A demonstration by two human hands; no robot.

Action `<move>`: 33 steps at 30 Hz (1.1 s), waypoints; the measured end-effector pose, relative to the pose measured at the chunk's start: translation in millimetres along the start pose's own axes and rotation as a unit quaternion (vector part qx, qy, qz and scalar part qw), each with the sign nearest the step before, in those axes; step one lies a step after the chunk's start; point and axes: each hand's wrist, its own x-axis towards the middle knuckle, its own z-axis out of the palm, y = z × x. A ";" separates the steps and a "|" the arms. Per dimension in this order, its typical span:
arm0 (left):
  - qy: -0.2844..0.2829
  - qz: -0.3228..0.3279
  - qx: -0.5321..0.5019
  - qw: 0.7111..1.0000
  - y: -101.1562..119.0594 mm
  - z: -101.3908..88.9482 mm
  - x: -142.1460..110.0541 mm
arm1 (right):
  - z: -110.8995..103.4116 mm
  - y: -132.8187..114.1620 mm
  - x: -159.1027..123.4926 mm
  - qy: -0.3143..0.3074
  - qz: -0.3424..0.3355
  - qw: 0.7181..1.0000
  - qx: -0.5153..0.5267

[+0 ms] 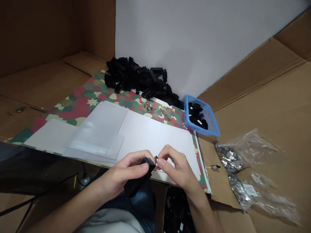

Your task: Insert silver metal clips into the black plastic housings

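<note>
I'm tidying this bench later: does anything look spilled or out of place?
Yes: small metal pieces lie loose on the camouflage mat, and black blocks sit in a loose heap behind it, rather than in the blue basket.

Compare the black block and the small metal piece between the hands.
The black block is matte and dark, the metal piece shiny silver. The block is far larger. The left hand grips the block; the piece sits at the right hand's fingertips. Both sit between the hands.
</note>
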 end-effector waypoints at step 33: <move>0.027 -0.219 -0.268 0.938 -24.9 -10.9 5.8 | -18.9 -2.4 -0.2 -0.109 -0.127 0.959 -0.229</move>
